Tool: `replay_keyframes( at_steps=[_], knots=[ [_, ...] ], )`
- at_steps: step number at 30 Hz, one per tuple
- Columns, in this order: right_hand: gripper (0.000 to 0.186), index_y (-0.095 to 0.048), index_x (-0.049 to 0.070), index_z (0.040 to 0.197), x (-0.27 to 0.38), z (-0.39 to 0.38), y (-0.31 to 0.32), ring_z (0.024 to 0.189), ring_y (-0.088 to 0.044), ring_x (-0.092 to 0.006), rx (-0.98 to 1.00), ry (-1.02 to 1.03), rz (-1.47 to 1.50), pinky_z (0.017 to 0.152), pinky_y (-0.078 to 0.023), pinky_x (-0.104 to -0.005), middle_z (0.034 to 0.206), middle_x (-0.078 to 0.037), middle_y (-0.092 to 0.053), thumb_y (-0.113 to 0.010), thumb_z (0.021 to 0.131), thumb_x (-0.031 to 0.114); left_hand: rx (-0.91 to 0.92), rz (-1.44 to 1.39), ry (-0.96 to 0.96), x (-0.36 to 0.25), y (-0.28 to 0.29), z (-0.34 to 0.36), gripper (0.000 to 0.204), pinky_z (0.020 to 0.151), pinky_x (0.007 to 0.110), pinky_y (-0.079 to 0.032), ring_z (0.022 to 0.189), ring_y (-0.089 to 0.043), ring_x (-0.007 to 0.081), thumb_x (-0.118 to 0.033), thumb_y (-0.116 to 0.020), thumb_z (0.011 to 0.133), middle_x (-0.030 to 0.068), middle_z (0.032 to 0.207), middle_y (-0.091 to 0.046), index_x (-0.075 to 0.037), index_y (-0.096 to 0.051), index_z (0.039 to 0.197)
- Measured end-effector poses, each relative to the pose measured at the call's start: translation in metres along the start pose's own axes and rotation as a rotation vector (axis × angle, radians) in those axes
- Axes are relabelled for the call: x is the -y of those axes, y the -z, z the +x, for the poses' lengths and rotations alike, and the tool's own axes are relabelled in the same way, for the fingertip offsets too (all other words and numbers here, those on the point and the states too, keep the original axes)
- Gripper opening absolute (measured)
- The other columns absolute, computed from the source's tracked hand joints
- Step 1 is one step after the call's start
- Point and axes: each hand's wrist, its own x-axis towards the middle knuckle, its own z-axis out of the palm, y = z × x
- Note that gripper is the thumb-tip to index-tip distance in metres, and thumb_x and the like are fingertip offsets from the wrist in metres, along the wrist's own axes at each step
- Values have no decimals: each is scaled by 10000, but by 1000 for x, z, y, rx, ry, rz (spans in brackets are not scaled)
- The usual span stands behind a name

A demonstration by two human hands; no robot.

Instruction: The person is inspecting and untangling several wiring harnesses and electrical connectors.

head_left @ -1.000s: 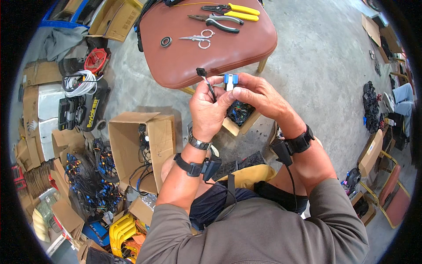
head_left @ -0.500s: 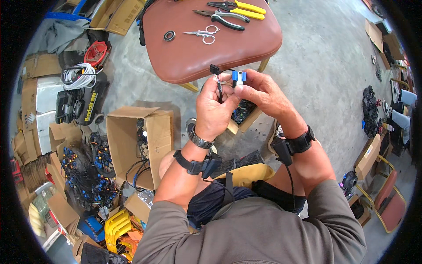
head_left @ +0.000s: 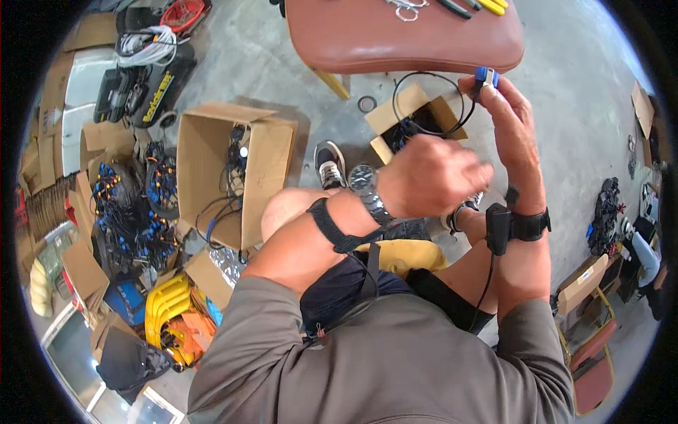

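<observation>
A blue plug connector (head_left: 486,75) with a pale part and a black cable is pinched in the fingertips of my right hand (head_left: 513,116), just off the front edge of the brown padded seat. The black cable (head_left: 395,99) runs from there in a wide loop over a small open cardboard box (head_left: 383,121) of dark wiring. My left hand (head_left: 432,177) is nearer my body, below the right hand's fingers. Motion smears its fingers, so I cannot make out whether they hold anything. A small blurred dark piece (head_left: 512,195) shows at my right wrist.
The brown seat (head_left: 402,42) carries scissors (head_left: 407,8) and yellow-handled pliers (head_left: 492,6), partly cut off. At left stand a large cardboard box (head_left: 272,162) with cables and a heap of wiring harnesses (head_left: 131,219). A dark ring (head_left: 366,104) lies on the floor.
My hands have parted: the left came back toward my body, and the right keeps the blue plug connector farther right. The cable now hangs in an open loop. The view has shifted lower.
</observation>
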Motion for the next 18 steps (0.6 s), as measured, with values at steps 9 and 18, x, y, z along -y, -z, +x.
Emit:
replay_keyframes(
  at_steps=[9, 18],
  knots=[
    [365, -687, -19, 1154, -2, 2, -4, 1055, -641, -146, 50, 9, -57, 986, -470, -316, 1071, -74, -732, -687, 950, 284, 121, -69, -119, -17, -10, -9, 67, 530, 349, -538, 649, -652, 211, -142, -637, 755, 31, 676, -552, -91, -593, 751],
    [386, -655, -14, 1196, 1, -1, -11, 1016, -633, -135, 82, -22, -89, 929, -488, -312, 1092, -77, -717, -690, 947, 279, 118, -81, -115, -15, -6, -9, 59, 541, 349, -555, 651, -667, 210, -131, -641, 754, 41, 683, -567, -87, -602, 757]
  ],
)
